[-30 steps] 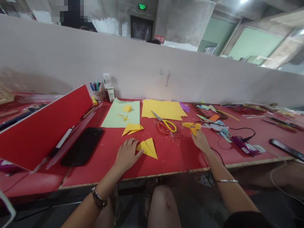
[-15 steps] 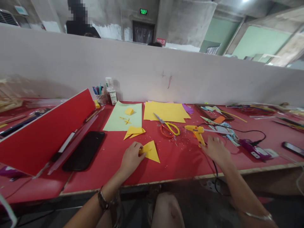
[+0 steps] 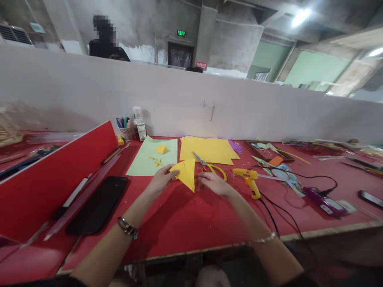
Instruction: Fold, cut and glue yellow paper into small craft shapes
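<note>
My left hand pinches the left corner of a folded yellow paper triangle and holds it up above the red table. My right hand comes in from the right, its fingers closed on the triangle's right edge. Just right of it a yellow glue gun stands on the table with a black cord trailing. Yellow-handled scissors lie partly behind my right hand, on the edge of the yellow paper sheets.
A pale green sheet carries small yellow scraps. A black phone and a tilted red board lie left. A pen cup and bottle stand by the grey partition. Cluttered craft bits, a purple device; a person stands behind the partition.
My left hand picked the yellow triangle off the table and raised it. My right hand let go of the glue gun and came left to the triangle. The view tilted up.
</note>
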Action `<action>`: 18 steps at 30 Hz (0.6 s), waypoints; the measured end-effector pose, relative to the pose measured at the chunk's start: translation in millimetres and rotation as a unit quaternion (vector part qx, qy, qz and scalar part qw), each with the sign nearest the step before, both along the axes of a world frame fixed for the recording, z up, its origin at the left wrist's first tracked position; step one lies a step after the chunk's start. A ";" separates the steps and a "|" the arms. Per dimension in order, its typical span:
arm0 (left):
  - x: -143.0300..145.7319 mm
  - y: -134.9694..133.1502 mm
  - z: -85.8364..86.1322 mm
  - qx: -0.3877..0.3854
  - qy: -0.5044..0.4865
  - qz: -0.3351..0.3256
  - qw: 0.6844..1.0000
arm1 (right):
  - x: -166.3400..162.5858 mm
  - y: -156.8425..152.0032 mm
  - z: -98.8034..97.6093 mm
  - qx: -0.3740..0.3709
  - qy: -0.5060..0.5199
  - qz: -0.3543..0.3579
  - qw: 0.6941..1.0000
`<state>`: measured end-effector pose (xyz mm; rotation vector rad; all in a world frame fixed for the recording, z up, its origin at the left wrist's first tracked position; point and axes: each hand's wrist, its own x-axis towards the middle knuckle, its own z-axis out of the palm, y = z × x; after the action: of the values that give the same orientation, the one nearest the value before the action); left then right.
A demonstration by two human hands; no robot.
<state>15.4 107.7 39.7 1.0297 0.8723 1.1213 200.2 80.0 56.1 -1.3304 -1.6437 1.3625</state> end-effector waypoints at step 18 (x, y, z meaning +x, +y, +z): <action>1.9 12.1 -20.7 0.163 0.140 -0.038 0.976 | -34.2 37.8 -38.0 -0.110 0.214 0.107 0.965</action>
<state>17.3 119.8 19.0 1.5080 0.8773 1.0908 166.1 117.8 18.0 -0.9012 -1.3954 1.8556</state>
